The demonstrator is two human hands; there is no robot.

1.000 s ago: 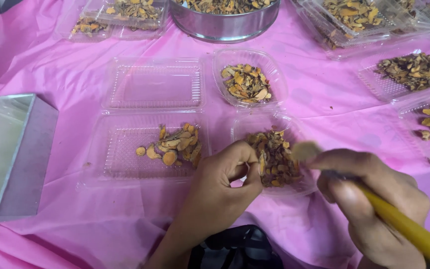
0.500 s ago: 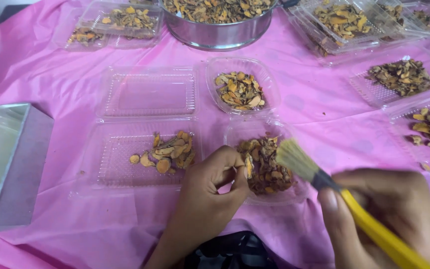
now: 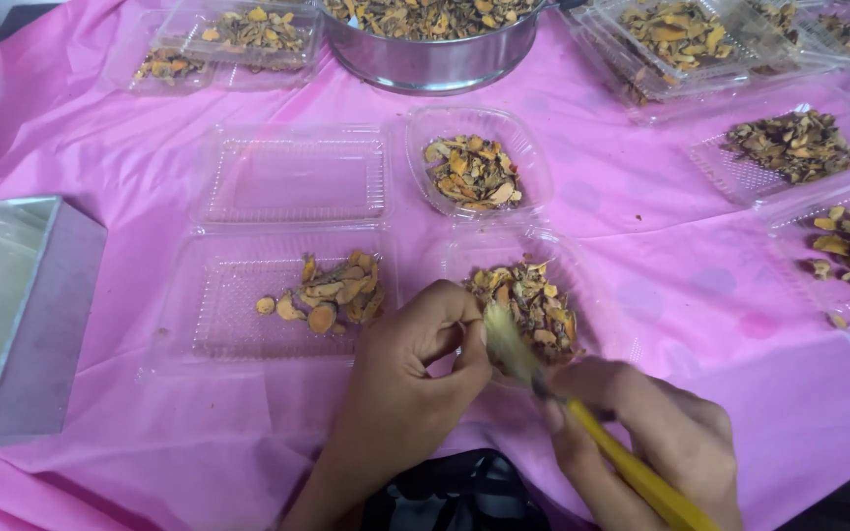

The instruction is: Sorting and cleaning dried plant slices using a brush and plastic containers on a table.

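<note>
Pink cloth covers the table (image 3: 150, 157), set with clear plastic trays of dried orange-brown slices. At 6 o'clock the left hand (image 3: 410, 374) curls shut, pinching a small piece I cannot make out, just beside the near small tray (image 3: 582, 270) of chips. The right hand (image 3: 661, 442) grips a yellow-handled brush (image 3: 582, 418) — its long axis runs from 5 o'clock up to 11, bristles blurred and touching the left fingertips. A steel bowl (image 3: 425, 59) sits at 12, a metal box (image 3: 22, 315) at 9 — well apart
</note>
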